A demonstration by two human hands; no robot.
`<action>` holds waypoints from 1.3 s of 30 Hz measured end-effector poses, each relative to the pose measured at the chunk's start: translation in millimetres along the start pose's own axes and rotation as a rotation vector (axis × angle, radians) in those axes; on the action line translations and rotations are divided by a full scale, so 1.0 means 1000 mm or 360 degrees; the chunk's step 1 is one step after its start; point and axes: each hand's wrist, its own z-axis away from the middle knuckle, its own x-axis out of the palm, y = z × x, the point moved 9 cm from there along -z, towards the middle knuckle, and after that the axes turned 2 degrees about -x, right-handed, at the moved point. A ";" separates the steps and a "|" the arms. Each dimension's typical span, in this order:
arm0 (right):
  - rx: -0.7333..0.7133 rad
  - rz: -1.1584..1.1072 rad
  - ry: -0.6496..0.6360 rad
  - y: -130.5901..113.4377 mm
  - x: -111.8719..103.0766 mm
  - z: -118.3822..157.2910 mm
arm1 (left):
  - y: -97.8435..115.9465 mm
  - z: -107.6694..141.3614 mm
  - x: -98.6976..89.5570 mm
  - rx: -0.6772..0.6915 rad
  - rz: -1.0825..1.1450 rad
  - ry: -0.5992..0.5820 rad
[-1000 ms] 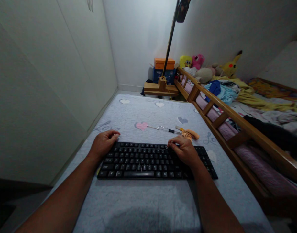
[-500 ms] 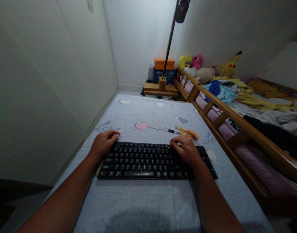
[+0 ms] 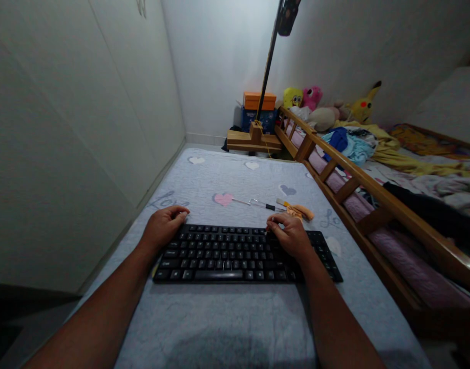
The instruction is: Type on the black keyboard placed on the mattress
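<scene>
A black keyboard (image 3: 219, 253) lies flat across the patterned sheet in front of me. My left hand (image 3: 166, 225) rests at its upper left corner, thumb and fingers pressed together; anything between them is too small to make out. Over the keyboard's upper right part is my right hand (image 3: 291, 234), closed in a pinch near the top row of keys. A tiny pale spot shows under its fingertips, too small to name. Beyond the keyboard lie a thin metal tool with a black grip (image 3: 270, 207), a flat yellow-and-grey tool (image 3: 281, 202) and a crumpled orange cloth (image 3: 301, 211).
A wooden bed rail (image 3: 346, 169) runs along the right side, with clothes and plush toys behind it. White cabinet doors (image 3: 85, 128) stand at left. At the back are a black pole on a wooden base (image 3: 238, 139) and an orange box (image 3: 259, 100).
The right hand's fingertips have shifted very slightly over the top row. The view has moved a little; the left hand and the keyboard otherwise look the same.
</scene>
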 end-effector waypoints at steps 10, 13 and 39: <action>0.0029 -0.0044 0.0042 0.001 -0.001 -0.004 | 0.002 0.001 -0.001 -0.0004 0.0015 0.0006; 0.0038 -0.0037 0.0066 0.002 -0.001 -0.004 | 0.003 0.002 -0.002 -0.0006 0.0017 0.0018; 0.0009 -0.0009 0.0080 0.002 -0.003 -0.002 | 0.000 0.001 -0.002 0.0004 -0.0008 0.0018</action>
